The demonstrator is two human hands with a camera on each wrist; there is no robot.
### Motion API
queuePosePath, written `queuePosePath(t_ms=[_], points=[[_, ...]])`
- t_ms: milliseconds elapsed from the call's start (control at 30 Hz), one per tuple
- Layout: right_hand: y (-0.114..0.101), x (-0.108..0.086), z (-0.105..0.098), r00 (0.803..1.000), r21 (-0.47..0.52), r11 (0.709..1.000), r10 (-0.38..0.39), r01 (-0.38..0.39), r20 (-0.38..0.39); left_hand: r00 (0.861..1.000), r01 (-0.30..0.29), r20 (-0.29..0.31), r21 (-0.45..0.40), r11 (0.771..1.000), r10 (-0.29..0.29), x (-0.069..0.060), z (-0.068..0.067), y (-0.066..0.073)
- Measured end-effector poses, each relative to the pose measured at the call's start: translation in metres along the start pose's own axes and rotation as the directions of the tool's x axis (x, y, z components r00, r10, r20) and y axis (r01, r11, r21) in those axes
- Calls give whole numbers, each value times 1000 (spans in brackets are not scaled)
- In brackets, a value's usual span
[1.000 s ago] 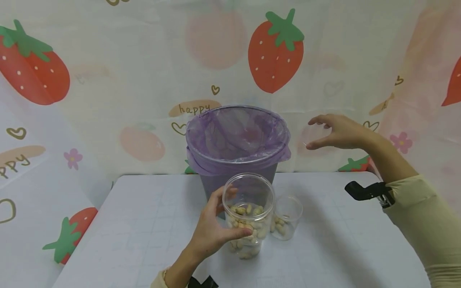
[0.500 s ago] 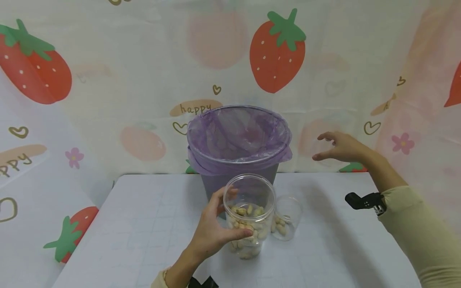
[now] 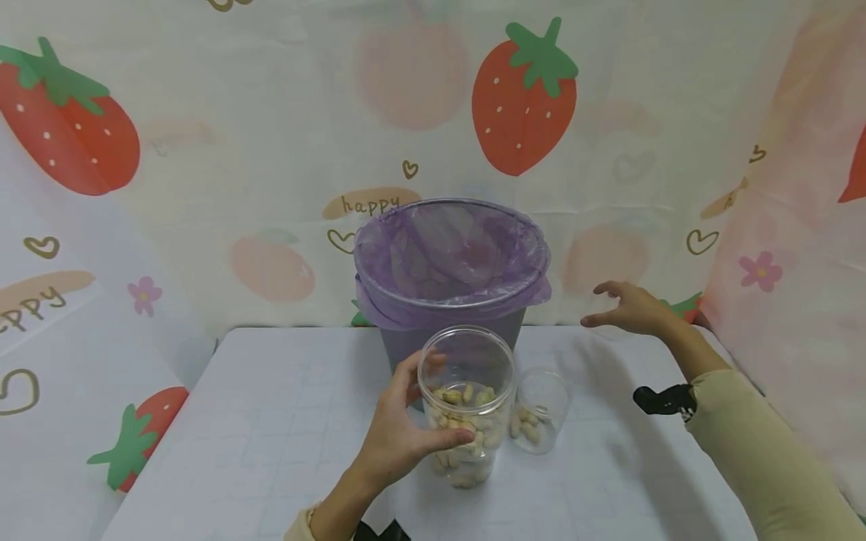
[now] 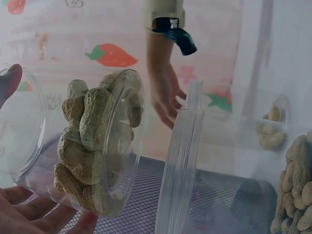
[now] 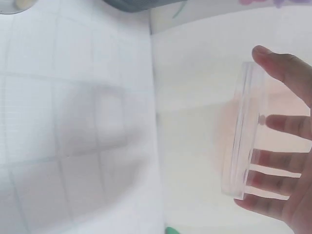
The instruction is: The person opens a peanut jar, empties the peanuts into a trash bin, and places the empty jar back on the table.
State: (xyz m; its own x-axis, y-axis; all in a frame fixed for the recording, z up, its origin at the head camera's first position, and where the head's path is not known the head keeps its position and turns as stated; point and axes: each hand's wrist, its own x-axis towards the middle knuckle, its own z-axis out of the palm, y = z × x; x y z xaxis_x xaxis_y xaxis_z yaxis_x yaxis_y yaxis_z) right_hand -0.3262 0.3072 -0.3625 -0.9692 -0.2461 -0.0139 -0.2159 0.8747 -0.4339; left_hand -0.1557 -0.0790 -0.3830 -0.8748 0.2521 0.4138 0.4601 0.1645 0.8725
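In the head view my left hand (image 3: pixel 399 436) grips a clear plastic jar (image 3: pixel 467 361) with peanuts in its bottom. The left wrist view shows this jar held above a second clear jar (image 4: pixel 178 170), apart from it, with peanuts (image 4: pixel 297 190) in its base. Beside that one stands a third clear jar (image 3: pixel 543 398) containing a few peanuts. My right hand (image 3: pixel 632 308) is raised over the table's back right, thumb and fingers spread around a clear round lid (image 5: pixel 241 136). The lid shows plainly in the right wrist view but is hardly visible in the head view.
A mesh bin (image 4: pixel 146 195) lined with a purple bag (image 3: pixel 453 293) stands right behind the jars. The white table (image 3: pixel 291 436) meets a strawberry-print cloth backdrop (image 3: pixel 284 113) at its back edge, and more printed cloth hangs on both sides.
My right hand has come down toward the table with the lid, staying right of the bin. The left hand and its jar have hardly moved.
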Motion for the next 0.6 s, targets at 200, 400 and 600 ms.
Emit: queuePosePath(t_ms=[200,400,600], points=[[6,3,15,999,28,999,36,-36,3,1000,-8,10,-1,1000,8,-1,0,0],[11,5,26,998,34,997,65,-65,5,1000,-4,5,6,1000,4,-2,0,0],[13,6,35,997,49,995,82,-82,0,1000,1,2,7,1000,-1,-3,-1,0]])
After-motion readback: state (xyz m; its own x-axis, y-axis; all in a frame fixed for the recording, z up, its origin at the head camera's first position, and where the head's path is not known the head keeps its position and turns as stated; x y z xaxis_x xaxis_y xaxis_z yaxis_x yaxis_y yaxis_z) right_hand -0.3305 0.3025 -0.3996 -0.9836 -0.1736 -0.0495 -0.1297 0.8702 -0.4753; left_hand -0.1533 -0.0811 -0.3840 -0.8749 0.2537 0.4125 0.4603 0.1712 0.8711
